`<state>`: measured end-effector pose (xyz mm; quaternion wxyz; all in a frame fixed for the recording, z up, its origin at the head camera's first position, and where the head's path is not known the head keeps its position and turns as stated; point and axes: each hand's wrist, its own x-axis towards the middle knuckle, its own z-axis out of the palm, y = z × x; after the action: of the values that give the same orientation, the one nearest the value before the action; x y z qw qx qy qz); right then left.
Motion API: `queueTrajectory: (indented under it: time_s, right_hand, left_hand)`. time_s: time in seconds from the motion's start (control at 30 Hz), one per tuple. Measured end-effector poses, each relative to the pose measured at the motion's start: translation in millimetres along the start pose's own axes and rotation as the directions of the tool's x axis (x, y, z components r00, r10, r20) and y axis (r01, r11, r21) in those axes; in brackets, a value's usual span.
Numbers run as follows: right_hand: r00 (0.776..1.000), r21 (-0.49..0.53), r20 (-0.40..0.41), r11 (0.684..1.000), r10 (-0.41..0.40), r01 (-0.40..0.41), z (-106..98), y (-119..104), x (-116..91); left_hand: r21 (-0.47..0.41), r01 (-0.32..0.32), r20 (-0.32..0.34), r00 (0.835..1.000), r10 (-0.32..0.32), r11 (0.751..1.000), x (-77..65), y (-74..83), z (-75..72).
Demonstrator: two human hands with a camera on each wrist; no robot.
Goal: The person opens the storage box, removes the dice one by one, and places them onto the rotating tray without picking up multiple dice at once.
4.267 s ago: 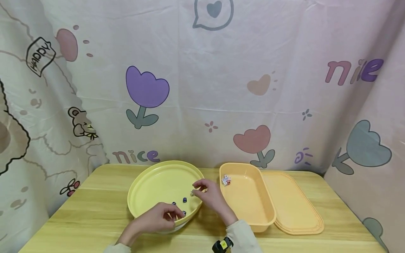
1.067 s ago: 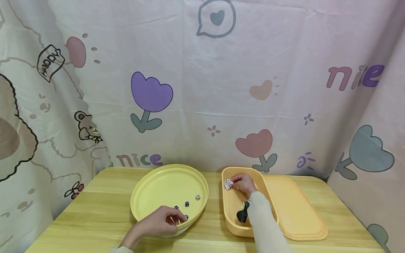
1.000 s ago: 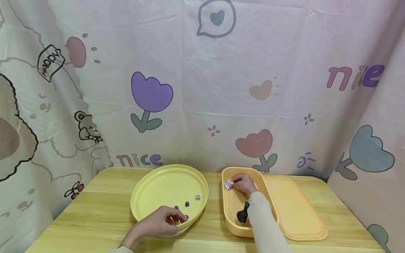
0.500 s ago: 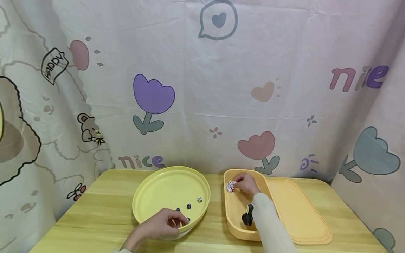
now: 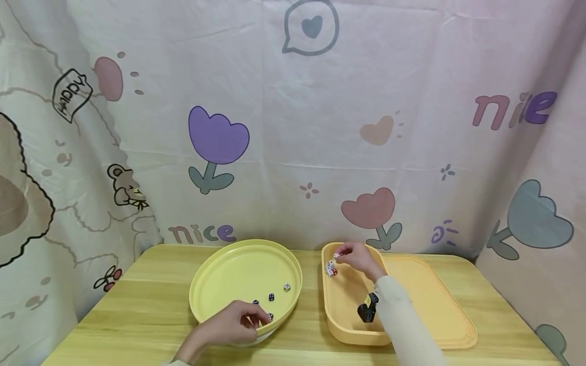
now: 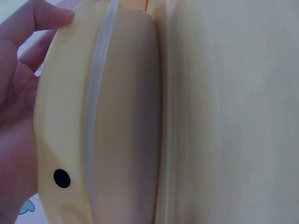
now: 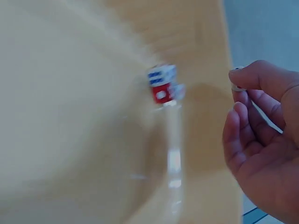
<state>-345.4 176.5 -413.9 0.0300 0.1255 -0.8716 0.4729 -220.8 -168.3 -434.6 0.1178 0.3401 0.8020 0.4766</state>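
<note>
My right hand (image 5: 360,259) pinches a small white die (image 5: 337,255) between thumb and fingertips, above the far end of the orange box (image 5: 354,336). Just below it, a cluster of white and red dice (image 5: 331,269) lies at the box's left wall; it is blurred in the right wrist view. My left hand (image 5: 232,324) grips the near rim of the round yellow tray (image 5: 229,277), its thumb against the outer wall in the left wrist view. Inside the tray lie dark dice (image 5: 271,297) and one white die (image 5: 287,287), with one dark die close to my left fingertips.
A flat orange lid (image 5: 432,305) lies right of the box, partly under its edge. Tray and box stand side by side on the wooden table (image 5: 133,305) with a narrow gap between them. A printed curtain (image 5: 293,127) hangs behind the table.
My right hand went from the round tray to the orange box, stayed by the dice cluster, then rose slightly with a white die pinched. My left hand has stayed at the tray rim.
</note>
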Motion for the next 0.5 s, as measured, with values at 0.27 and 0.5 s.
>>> queueTrajectory:
  time_s: [0.27,0.5]
  right_hand:
    - [0.997,-0.002,-0.012,0.997,-0.075,0.075,-5,-35,-18]
    - [0.994,0.049,-0.022,0.993,-0.103,0.104,0,-59,-31]
  left_hand:
    - [0.020,-0.016,0.003,1.000,0.016,1.000,-0.3,-1.0,-1.0]
    - [0.009,-0.033,0.011,0.999,0.033,0.999,-0.9,-2.9,-1.8]
